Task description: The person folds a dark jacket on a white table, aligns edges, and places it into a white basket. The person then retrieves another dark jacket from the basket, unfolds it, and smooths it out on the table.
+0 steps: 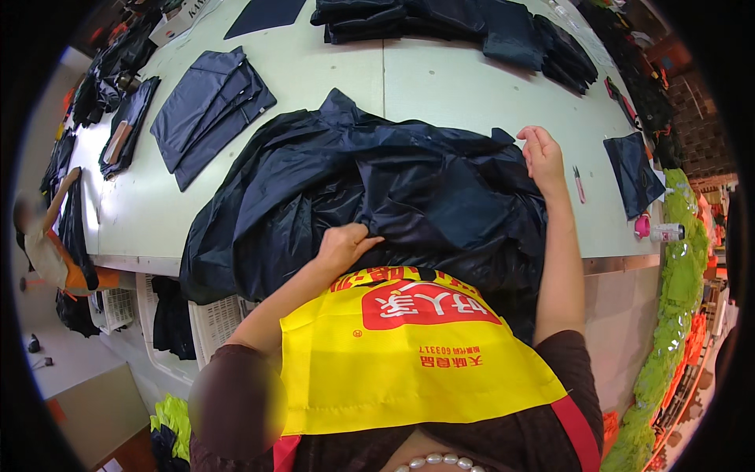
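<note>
A large dark navy garment [314, 181] of thin, shiny fabric lies crumpled across the pale table in front of me, its near part hanging over the edge against my yellow apron [425, 354]. My left hand [344, 248] is closed at the near middle of the garment, gripping a fold, with the thumb pointing right. At the garment's far right corner, my right hand [543, 161] is raised beside the cloth. Its fingers are loosely bent and apart from the thumb, and no fabric shows between them.
Folded dark pieces [212, 110] lie at the left, and dark stacks [409, 20] stand along the back. Small snips [579, 185], a dark folded cloth [633, 173] and a pink-capped bottle [659, 230] are at the right. Another person [51, 236] works far left. White baskets [212, 322] stand below the table.
</note>
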The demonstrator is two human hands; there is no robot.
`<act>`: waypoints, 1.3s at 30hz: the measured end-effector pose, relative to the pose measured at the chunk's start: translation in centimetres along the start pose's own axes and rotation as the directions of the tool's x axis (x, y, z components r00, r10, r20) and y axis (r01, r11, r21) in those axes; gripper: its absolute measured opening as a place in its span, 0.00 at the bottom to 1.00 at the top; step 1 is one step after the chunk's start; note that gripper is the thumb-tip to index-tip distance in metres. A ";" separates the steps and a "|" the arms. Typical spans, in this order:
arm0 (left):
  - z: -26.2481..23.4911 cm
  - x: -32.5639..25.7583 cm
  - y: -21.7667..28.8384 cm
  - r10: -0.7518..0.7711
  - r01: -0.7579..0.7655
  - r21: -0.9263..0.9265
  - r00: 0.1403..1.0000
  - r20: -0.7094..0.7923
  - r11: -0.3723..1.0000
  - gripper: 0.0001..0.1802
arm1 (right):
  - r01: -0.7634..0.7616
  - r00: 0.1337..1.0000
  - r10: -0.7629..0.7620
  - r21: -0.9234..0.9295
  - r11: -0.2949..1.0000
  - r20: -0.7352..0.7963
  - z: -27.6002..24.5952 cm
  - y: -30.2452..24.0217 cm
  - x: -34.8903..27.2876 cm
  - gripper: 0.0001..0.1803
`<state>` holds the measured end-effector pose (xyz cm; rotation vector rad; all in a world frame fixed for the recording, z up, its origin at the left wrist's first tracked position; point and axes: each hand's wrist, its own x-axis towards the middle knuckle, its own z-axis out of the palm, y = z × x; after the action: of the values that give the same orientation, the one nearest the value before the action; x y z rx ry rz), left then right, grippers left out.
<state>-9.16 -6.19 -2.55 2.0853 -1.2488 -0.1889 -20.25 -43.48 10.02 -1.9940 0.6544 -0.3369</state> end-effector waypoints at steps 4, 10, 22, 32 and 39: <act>0.0 1.0 2.2 -0.099 0.099 -0.236 0.995 0.012 0.967 0.16 | 0.204 0.892 -0.145 -0.094 0.975 0.427 5.5 -2.4 -4.1 0.17; -0.5 2.3 2.7 -0.010 -0.020 -0.537 0.999 -0.053 0.843 0.15 | 0.206 0.674 -0.224 0.113 0.972 0.704 12.2 -0.9 -7.1 0.15; -10.0 3.8 10.4 -0.319 0.339 -0.010 0.894 0.313 0.941 0.26 | 0.923 0.357 -0.406 -0.251 0.293 0.841 16.2 -6.4 -10.1 0.15; -10.2 1.6 11.0 -0.435 0.682 -0.713 0.699 0.568 0.165 0.13 | 0.398 0.204 0.057 -0.136 0.907 0.977 19.0 -7.0 -4.3 0.19; -12.1 2.1 11.2 -0.199 0.641 -0.701 0.766 0.612 0.313 0.24 | 0.353 0.208 0.047 -0.120 0.928 0.977 23.2 -5.5 -6.9 0.24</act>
<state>-10.71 -5.45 14.05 1.3215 -0.4604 -1.3407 -12.84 -20.66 3.75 -2.0695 -0.4008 1.0114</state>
